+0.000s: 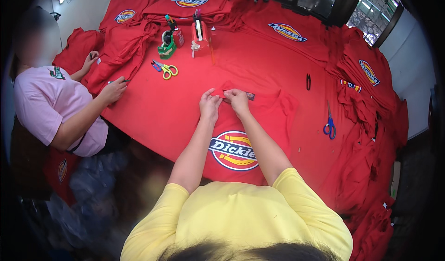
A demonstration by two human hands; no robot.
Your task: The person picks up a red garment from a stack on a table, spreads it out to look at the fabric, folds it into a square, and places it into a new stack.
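Note:
A red T-shirt with a large printed emblem on its chest lies on the red-covered table in front of me. My left hand pinches its cloth near the neckline. Close beside it, my right hand also grips the fabric between thumb and fingers. Between the two hands a fold of red cloth is raised slightly. A small dark neck label shows just right of my right hand. My forearms cover part of the emblem and the shirt.
Yellow-handled scissors, a green tape dispenser and a red tape dispenser stand or lie farther off. At right are blue-handled scissors and black thread snips. Red shirt piles line the edges. A co-worker handles red cloth at left.

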